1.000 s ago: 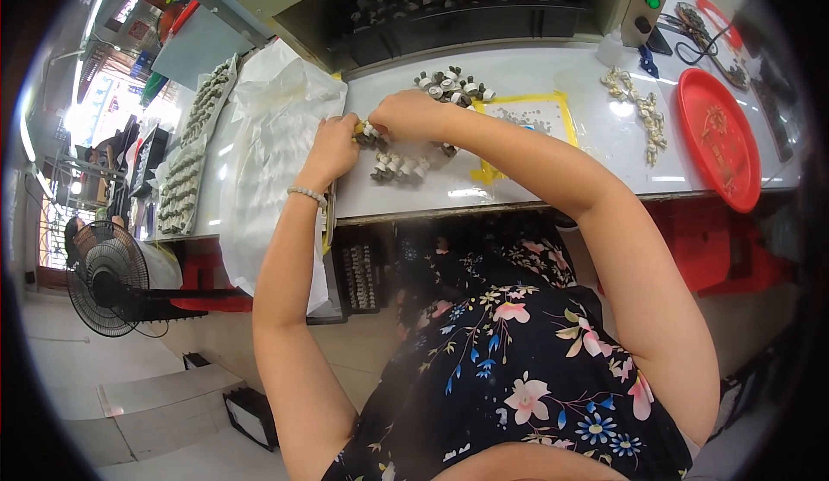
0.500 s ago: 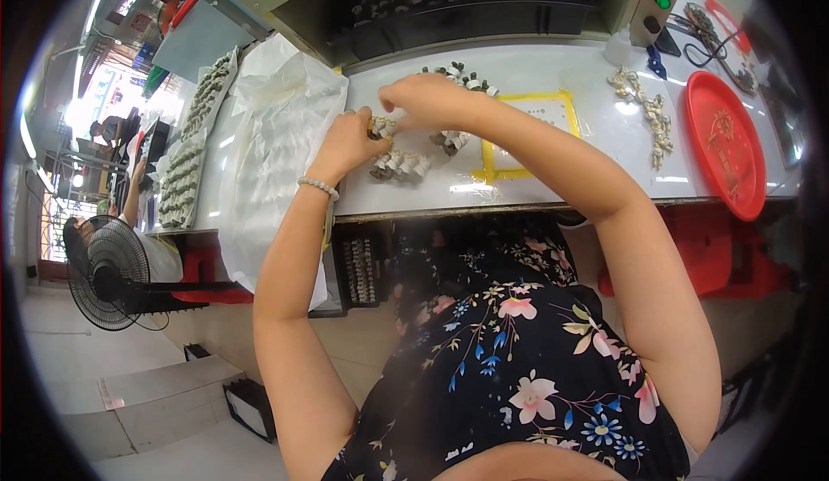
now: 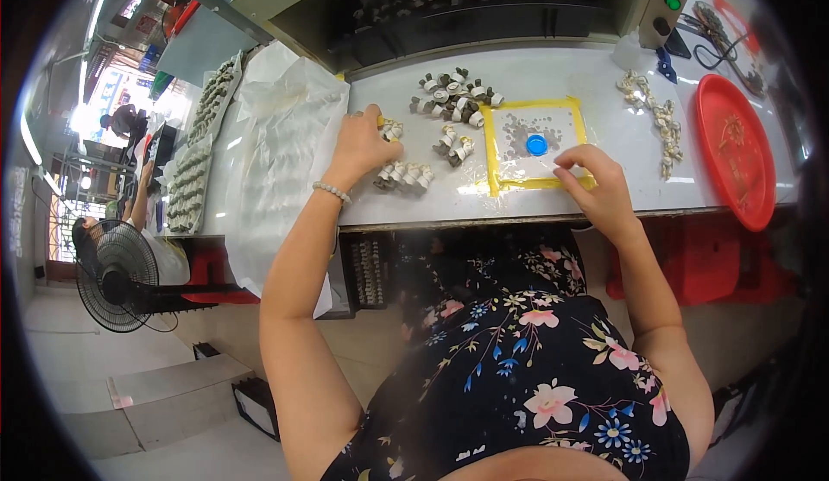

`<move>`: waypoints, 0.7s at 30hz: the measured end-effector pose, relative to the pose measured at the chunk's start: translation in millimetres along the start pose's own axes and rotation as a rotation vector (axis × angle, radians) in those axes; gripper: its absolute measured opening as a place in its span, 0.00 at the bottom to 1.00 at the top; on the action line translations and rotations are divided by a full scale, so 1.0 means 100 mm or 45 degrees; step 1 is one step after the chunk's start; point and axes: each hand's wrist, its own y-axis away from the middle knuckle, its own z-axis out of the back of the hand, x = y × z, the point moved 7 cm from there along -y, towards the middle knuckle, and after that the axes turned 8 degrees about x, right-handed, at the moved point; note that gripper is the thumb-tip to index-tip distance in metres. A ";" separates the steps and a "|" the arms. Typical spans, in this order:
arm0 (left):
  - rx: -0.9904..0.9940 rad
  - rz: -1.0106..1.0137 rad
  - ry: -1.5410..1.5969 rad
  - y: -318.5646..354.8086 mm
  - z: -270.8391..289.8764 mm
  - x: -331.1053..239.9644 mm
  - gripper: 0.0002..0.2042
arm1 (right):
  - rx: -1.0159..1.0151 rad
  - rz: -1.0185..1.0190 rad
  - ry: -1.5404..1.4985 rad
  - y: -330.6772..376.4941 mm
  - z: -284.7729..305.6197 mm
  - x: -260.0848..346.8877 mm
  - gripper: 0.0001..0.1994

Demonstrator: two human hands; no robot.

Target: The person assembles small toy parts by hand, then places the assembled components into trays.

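My left hand point(image 3: 361, 148) is curled around a few small cream-coloured pieces point(image 3: 393, 128); their exact kind does not show. Just below it lies a row of small white pieces with darker ends point(image 3: 404, 177). Similar pieces form a short cluster point(image 3: 452, 145) to the right and a larger dark-and-white cluster point(image 3: 453, 94) farther back. My right hand point(image 3: 599, 189) hovers by the right edge of a yellow-taped square point(image 3: 493, 157), its thumb and forefinger nearly together. Whatever they pinch is too small to see. Inside the square are grey spots and a round blue cap point(image 3: 536, 144).
A dark tray of many pieces point(image 3: 449, 19) sits in the metal housing behind. Crumpled white sheeting point(image 3: 281, 136) and trays of pieces point(image 3: 186, 187) lie left. To the right are a pale string of pieces point(image 3: 665, 127) and a red tray point(image 3: 760, 196). A black fan point(image 3: 117, 274) stands left.
My right hand has moved from beside the left hand to the taped square's right edge, uncovering the clusters and blue cap. My left hand stays about the same place, with the cream pieces.
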 end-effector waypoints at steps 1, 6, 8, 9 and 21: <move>-0.012 0.016 0.005 -0.01 0.01 -0.01 0.21 | -0.018 -0.076 -0.018 0.05 0.01 -0.06 0.06; -0.077 -0.025 -0.021 -0.14 -0.06 0.00 0.23 | -0.035 -0.121 -0.011 0.15 -0.05 -0.16 0.07; -0.061 -0.001 -0.001 -0.16 -0.08 0.00 0.24 | -0.037 -0.118 -0.007 0.16 -0.07 -0.18 0.07; -0.078 0.008 -0.004 -0.16 -0.07 -0.02 0.24 | -0.059 -0.115 -0.007 0.16 -0.06 -0.20 0.07; -0.257 0.037 0.207 -0.01 0.33 -0.06 0.23 | -0.086 -0.109 -0.019 0.15 -0.08 -0.22 0.07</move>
